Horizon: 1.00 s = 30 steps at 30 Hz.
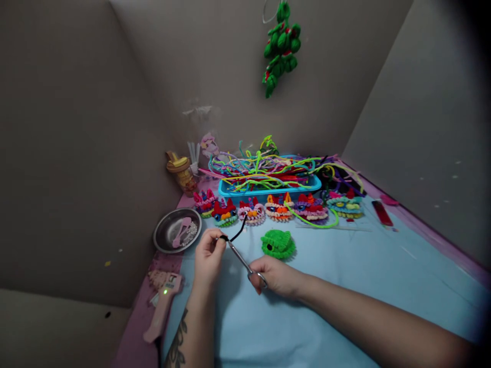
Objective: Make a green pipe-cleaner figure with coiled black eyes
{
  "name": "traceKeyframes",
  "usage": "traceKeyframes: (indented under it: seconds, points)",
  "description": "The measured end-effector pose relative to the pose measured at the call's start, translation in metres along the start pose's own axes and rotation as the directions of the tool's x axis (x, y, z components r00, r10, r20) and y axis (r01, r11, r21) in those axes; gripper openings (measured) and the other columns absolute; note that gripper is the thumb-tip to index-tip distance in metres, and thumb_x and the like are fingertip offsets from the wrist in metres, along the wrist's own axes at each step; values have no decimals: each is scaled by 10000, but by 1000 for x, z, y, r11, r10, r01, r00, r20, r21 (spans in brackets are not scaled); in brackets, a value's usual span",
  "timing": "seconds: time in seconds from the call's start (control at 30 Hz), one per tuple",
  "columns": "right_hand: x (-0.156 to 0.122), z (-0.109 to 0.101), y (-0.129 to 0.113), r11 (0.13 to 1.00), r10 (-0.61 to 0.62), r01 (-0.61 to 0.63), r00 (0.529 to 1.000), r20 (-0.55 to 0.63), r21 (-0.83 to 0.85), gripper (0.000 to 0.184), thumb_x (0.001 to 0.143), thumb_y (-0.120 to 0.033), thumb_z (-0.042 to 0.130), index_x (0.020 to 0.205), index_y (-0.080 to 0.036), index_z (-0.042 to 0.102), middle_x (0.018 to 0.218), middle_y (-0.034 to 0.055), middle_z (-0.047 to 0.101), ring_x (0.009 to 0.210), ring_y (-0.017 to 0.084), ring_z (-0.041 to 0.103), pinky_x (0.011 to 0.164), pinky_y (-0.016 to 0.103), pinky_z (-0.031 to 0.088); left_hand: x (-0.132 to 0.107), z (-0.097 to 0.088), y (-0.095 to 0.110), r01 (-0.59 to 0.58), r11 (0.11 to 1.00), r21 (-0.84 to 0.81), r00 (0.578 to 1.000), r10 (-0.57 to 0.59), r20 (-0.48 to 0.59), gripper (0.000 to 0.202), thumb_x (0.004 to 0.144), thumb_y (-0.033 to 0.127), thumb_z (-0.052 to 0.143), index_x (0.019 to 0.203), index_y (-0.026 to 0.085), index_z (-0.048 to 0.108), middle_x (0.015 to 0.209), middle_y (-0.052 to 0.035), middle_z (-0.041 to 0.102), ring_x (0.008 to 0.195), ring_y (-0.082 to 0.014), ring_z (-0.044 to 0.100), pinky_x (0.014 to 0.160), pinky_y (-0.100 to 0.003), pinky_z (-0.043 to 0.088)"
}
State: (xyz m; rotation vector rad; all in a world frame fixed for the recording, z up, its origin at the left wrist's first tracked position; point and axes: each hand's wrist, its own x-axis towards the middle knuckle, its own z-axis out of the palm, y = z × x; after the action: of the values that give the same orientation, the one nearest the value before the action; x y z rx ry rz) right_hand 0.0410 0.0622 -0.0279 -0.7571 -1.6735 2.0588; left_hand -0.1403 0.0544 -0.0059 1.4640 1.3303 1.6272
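Note:
Between the thumb and fingers of my left hand (210,251) is a black pipe cleaner (240,233), its free end sticking out to the upper right. My right hand (274,275) has its fingers in the handles of metal scissors (240,256). The scissors' tip meets the black pipe cleaner close to my left fingertips; whether the blades are closed on it I cannot make out. Just beyond my right hand, a green fuzzy pipe-cleaner figure (278,244) with a dark eye sits on the blue table cover (326,301).
Several colourful fuzzy figures (251,210) stand in a row before a blue tray (268,193) heaped with pipe cleaners. At left are a metal bowl (159,236) with pink scoops and beads, a pink glue gun (163,306) with a green light, and a yellow-brown cup (182,174).

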Motion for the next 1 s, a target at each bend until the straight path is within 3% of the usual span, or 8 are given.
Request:
traceKeyframes:
  seconds: [0.13,0.27,0.43,0.5,0.63,0.77,0.9,1.0]
  points:
    - [1,3,-5,999,-23,23,1000,13,-42,403,654,-519,656,563,-138,562,535,-37,475,548,84,401,548,222,286,3,-6,-8,66,998,-18,995,-67,-78,73,773,235,612,738,175,591,785,-14,564,765,-141,517,709,-232,396]
    - [0,3,-12,997,-32,44,986,166,-71,397,665,-521,635,713,-132,571,580,-51,444,531,67,370,509,199,286,3,-10,-15,166,981,-100,968,-182,-175,128,754,294,635,793,180,593,749,5,561,701,-119,518,658,-213,402]
    - [1,4,-13,997,12,8,965,263,-74,265,720,-375,625,823,-134,587,567,-75,424,494,46,338,483,173,295,3,-4,-9,477,863,-166,878,-478,34,248,689,375,674,785,180,555,796,-3,580,715,-153,585,599,-233,427]
    - [-1,5,-14,996,32,-11,967,252,-83,233,656,-322,678,758,-121,619,579,-58,480,523,54,397,525,184,338,3,-1,-6,488,869,-83,872,-482,86,238,688,370,663,777,176,558,724,10,569,630,-134,553,558,-221,397]
    - [-21,-2,-29,993,27,-18,997,75,-119,267,610,-369,714,652,-108,673,585,-16,554,574,108,505,579,228,397,0,7,-2,271,952,144,939,-294,178,178,754,352,584,737,175,566,686,-6,582,624,-145,523,576,-236,380]
    - [-65,-38,-51,931,-108,24,971,-213,-363,198,721,-297,577,718,-132,687,731,43,639,688,157,574,638,245,436,-8,18,0,75,930,359,885,-228,405,183,869,317,434,793,199,551,843,-60,667,767,-194,593,665,-268,402]
    - [-121,-97,-39,674,-255,-166,863,-437,-720,229,799,-244,435,768,-181,653,778,72,643,737,193,596,684,284,454,-11,23,3,-37,767,641,856,-306,416,173,901,255,352,854,229,516,818,-54,673,761,-202,618,644,-266,376]
    - [-162,-136,-10,434,-280,-444,761,-586,-784,223,784,-245,445,762,-218,665,801,65,654,724,202,618,657,284,462,-7,18,6,-76,530,845,878,-366,309,205,906,258,338,897,224,540,774,-69,663,743,-217,623,612,-271,348]
